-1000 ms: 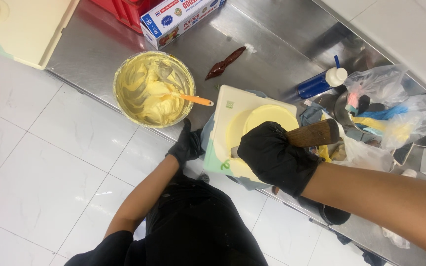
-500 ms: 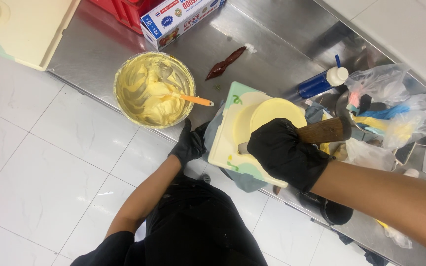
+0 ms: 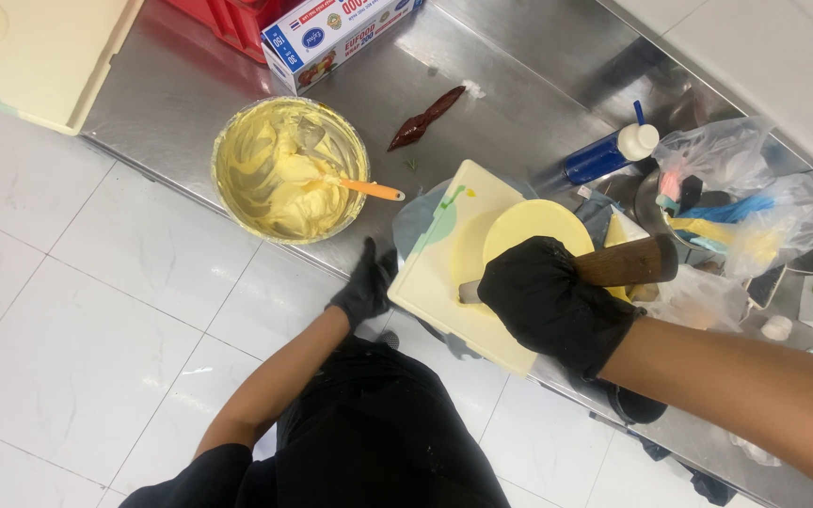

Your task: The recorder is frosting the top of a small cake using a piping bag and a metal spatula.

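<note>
My right hand (image 3: 552,303), in a black glove, is closed around the brown wooden handle of a spatula (image 3: 625,264) whose metal blade lies against the side of a small round cake (image 3: 529,230) coated in pale yellow cream. The cake sits on a cream-coloured square board (image 3: 444,282) at the front edge of the steel table (image 3: 501,113). My left hand (image 3: 366,287), also gloved in black, has its fingers on the board's near left edge; I cannot tell how firmly it grips. To the left stands a round metal bowl (image 3: 291,169) holding the same yellow cream, with an orange-handled scraper (image 3: 369,189) resting in it. A clear plastic bag (image 3: 745,202) on the right holds coloured piping bags, beside a blue bottle (image 3: 604,156) with a white cap lying on its side. A long cardboard box (image 3: 336,33) lies at the table's far side.
</note>
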